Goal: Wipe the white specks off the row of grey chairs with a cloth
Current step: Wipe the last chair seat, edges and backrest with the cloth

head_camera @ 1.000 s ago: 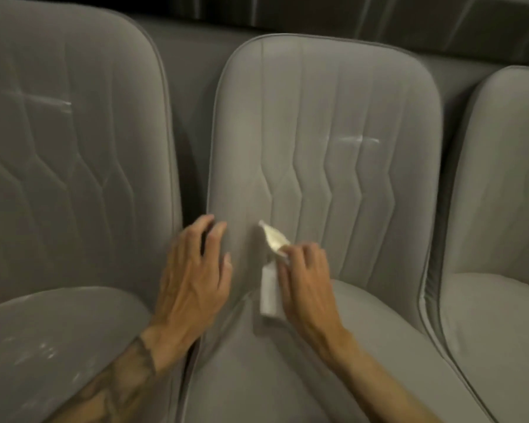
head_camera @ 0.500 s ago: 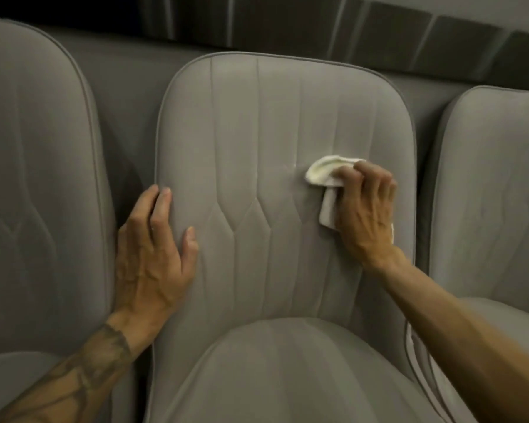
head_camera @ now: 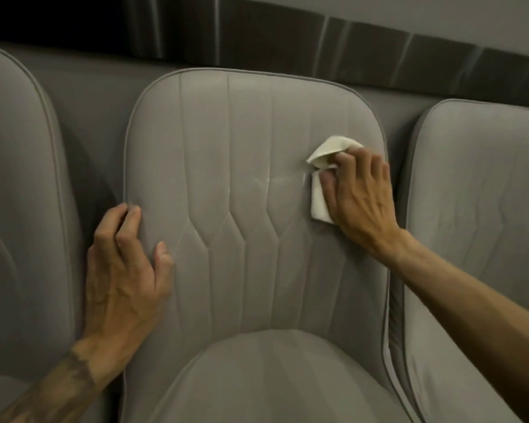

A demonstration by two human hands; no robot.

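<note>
The white cloth is gripped by the curled fingers of the right hand and pressed against the backrest of the middle grey chair, close to its right edge. Faint white specks are seen just left of those fingers. The left hand is laid on the backrest's left edge, its fingers relaxed and holding nothing.

A: Cloth where?
B: On mid chair backrest, upper rt, under rt hand. Specks just left of it.
A: Left hand?
B: Backrest's left edge (left chair & right chair flank it).
</note>
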